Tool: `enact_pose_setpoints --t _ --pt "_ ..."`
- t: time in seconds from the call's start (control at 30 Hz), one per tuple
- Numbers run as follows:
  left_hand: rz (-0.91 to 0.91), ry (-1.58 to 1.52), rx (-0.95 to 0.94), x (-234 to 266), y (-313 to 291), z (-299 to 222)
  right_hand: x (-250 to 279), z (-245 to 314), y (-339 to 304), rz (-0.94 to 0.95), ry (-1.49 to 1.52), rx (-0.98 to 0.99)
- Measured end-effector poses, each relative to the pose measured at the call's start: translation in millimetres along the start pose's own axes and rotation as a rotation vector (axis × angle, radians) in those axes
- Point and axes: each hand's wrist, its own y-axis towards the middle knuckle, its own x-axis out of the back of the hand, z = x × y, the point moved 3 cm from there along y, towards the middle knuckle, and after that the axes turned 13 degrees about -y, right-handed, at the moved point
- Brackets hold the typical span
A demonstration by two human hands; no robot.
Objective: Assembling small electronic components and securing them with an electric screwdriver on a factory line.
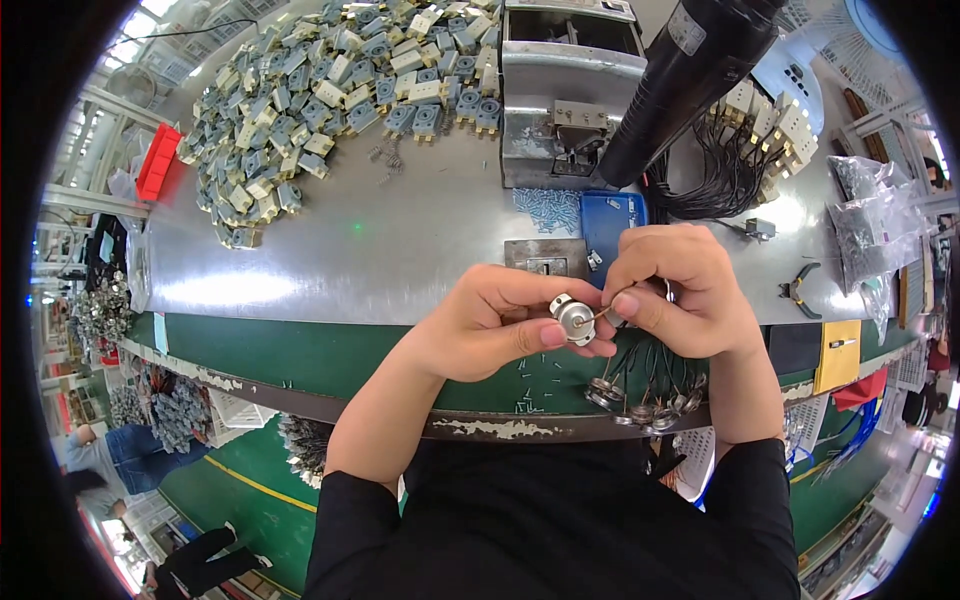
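My left hand (pixel 480 325) pinches a round silvery metal cap with two flange ears (pixel 573 319) between thumb and fingers. A thin copper-coloured tube (pixel 600 314) runs from the middle of the cap toward my right hand (pixel 685 295), whose thumb and forefinger are closed on its other end. Part of another silvery piece shows behind the right thumb, mostly hidden. Below my hands, several round metal pieces on dark thin leads (pixel 650 408) hang at the table's front edge. Small screws (pixel 528 390) lie scattered on the green mat just left of them.
A large heap of grey and cream blocks (pixel 330 90) covers the back left. A metal press fixture (pixel 560 120) stands behind my hands, beside a black cylinder (pixel 690 80), blue screws (pixel 548 208) and a blue tray (pixel 612 225). Cutting pliers (pixel 800 290) lie at right.
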Motion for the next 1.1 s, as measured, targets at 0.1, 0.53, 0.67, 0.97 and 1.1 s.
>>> enact_pose_setpoints --t 0.1,0.53,0.67,0.97,1.1 --pt "0.003 0.027 0.005 -1.5 -1.4 -1.4 -2.1 0.9 -2.3 -0.044 -0.019 0.018" --pt "0.057 0.341 -0.176 17.4 1.9 -13.1 -12.7 15.1 2.7 -0.033 -0.134 -0.039" --pt "0.068 0.369 -0.203 22.7 0.4 -11.6 -17.1 12.3 1.2 -0.132 -0.179 0.039" --pt "-0.056 0.71 -0.332 18.2 -1.9 -15.4 -23.5 14.0 -0.4 -0.296 -0.472 0.292" --pt "-0.097 0.923 -0.585 5.6 -2.0 -21.3 -24.5 12.0 -0.5 -0.357 -0.516 0.343"
